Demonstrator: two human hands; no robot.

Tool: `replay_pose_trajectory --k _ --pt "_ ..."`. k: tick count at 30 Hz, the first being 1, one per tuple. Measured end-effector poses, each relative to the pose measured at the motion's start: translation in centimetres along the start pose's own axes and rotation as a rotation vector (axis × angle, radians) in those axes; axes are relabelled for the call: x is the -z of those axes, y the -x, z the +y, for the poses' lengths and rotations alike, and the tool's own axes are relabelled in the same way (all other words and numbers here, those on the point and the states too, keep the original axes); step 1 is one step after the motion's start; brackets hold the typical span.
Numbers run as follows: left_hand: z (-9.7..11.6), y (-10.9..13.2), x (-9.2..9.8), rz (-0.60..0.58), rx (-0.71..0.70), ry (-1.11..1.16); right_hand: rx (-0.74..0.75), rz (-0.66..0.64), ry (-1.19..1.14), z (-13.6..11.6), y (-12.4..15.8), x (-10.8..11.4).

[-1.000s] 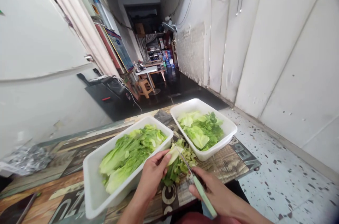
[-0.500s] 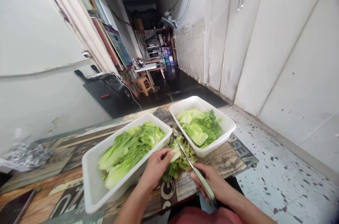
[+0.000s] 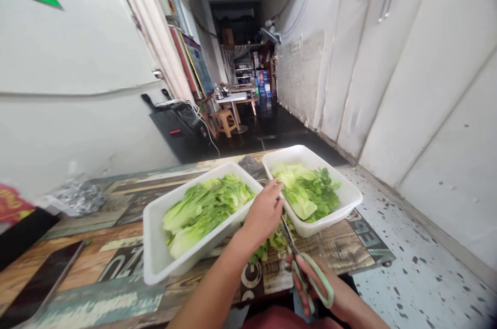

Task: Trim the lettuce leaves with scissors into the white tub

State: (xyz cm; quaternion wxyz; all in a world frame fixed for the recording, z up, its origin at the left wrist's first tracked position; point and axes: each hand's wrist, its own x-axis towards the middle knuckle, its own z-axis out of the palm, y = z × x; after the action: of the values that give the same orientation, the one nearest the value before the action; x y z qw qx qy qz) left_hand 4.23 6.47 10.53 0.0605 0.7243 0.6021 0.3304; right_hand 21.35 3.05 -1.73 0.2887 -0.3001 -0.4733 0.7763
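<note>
Now the left hand point(image 3: 264, 213) has released the chopped lettuce point(image 3: 276, 242) and hangs open above the white tubs point(image 3: 155, 248), while the right hand point(image 3: 341, 300) grips green-handled scissors point(image 3: 322, 280).

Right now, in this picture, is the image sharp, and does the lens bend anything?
In the head view, the wide lens makes the wall lean strongly toward the darker far corridor; the lettuce looks sharp under even light, while the red packet at the left edge is blurred.

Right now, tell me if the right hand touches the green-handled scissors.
Touching: the head view shows the right hand gripping the green-handled scissors by their loops.
</note>
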Motion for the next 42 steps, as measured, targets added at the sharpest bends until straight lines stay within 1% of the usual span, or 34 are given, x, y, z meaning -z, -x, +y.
replay_pose_trajectory --k 2,5,6,7,9,10,11,13,15,17,19,21,23,24,27,29,31,34,37,39,42 --pt "-1.7 0.9 1.6 -0.07 0.022 -0.17 -0.005 0.001 0.004 0.2 0.1 0.2" --pt "-5.1 2.0 5.0 -0.215 0.158 -0.381 -0.034 0.0 0.0 0.3 0.3 0.3" --pt "-6.2 1.9 6.1 -0.264 0.171 -0.4 -0.042 0.004 -0.005 0.3 0.3 0.3" --pt "-7.1 1.6 7.0 -0.314 0.151 -0.382 -0.044 0.009 -0.01 0.4 0.4 0.3" --pt "-8.6 0.4 8.4 -0.42 0.075 -0.298 -0.03 0.009 -0.015 0.4 0.5 0.1" --pt "-9.2 -0.3 8.8 -0.455 0.036 -0.274 -0.021 0.003 -0.015 0.4 0.5 -0.1" --pt "-9.8 -1.1 8.9 -0.476 0.013 -0.283 -0.019 -0.002 -0.017 0.4 0.6 -0.2" --pt "-10.8 -2.5 8.8 -0.494 0.0 -0.39 -0.035 0.002 -0.024 0.4 0.7 -0.4" --pt "-11.8 -3.5 8.3 -0.515 -0.02 -0.515 -0.07 0.033 -0.029 0.3 0.9 -0.5" --pt "-12.7 -4.0 7.7 -0.524 -0.038 -0.576 -0.105 0.065 -0.019 0.2 1.2 -0.5" --pt "-13.6 -4.2 7.4 -0.476 -0.052 -0.585 -0.137 0.07 -0.006 0.1 1.3 -0.6" --pt "-14.0 -4.2 7.6 -0.426 -0.051 -0.554 -0.145 0.061 0.002 0.1 1.5 -0.7" --pt "-13.7 -3.9 8.1 -0.389 -0.016 -0.479 -0.111 0.039 0.013 -0.1 1.4 -0.9" --pt "-13.2 -3.7 8.4 -0.364 0.014 -0.427 -0.092 0.031 0.02 -0.2 1.4 -1.0" --pt "-10.4 -2.3 8.6 -0.248 0.123 -0.23 -0.042 -0.017 0.06 -0.7 0.9 -1.4" --pt "-8.1 -1.1 7.8 -0.21 0.193 -0.049 -0.001 -0.066 0.11 -1.2 0.6 -1.5" --pt "-6.0 0.2 6.4 -0.224 0.249 0.099 0.048 -0.114 0.167 -1.7 0.4 -1.7" --pt "-4.1 1.6 4.4 -0.25 0.311 0.224 0.083 -0.113 0.238 -2.5 0.4 -2.0" --pt "-3.1 1.9 3.0 -0.26 0.392 0.359 0.096 -0.096 0.332 -3.1 0.6 -2.3" --pt "-2.7 1.8 2.6 -0.272 0.448 0.417 0.099 -0.092 0.367 -3.4 0.7 -2.4" --pt "-2.5 1.6 2.3 -0.285 0.509 0.445 0.096 -0.072 0.347 -3.4 0.5 -2.3"
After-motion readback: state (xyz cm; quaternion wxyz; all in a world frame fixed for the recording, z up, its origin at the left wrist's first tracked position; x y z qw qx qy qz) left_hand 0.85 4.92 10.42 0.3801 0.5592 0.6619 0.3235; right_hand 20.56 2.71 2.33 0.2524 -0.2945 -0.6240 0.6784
